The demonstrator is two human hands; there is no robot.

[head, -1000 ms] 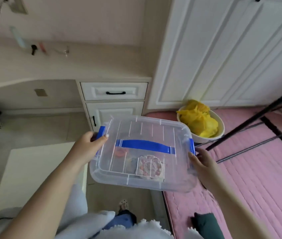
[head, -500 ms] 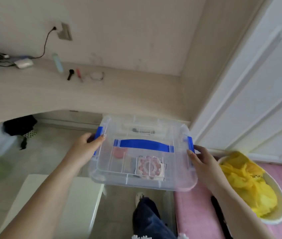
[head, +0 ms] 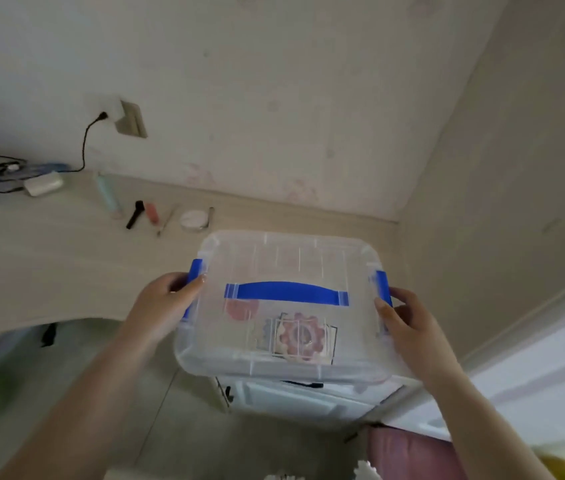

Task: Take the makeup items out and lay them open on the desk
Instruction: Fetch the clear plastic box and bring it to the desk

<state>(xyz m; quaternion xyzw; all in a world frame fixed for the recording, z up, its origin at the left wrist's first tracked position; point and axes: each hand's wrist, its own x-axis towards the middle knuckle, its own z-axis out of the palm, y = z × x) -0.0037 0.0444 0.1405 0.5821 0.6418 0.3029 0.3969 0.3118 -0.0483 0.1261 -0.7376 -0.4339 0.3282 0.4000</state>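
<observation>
I observe the left hand [head: 160,306] and right hand [head: 412,327] each in a closed grip on the clear box [head: 284,337], lid shut. It is held over the worktop [head: 49,265] edge.

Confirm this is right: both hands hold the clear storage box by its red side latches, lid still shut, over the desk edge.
Wrong on the colour. The head view shows the left hand and right hand holding the clear storage box by blue side latches, not red. The lid is shut, over the desk edge.
</observation>
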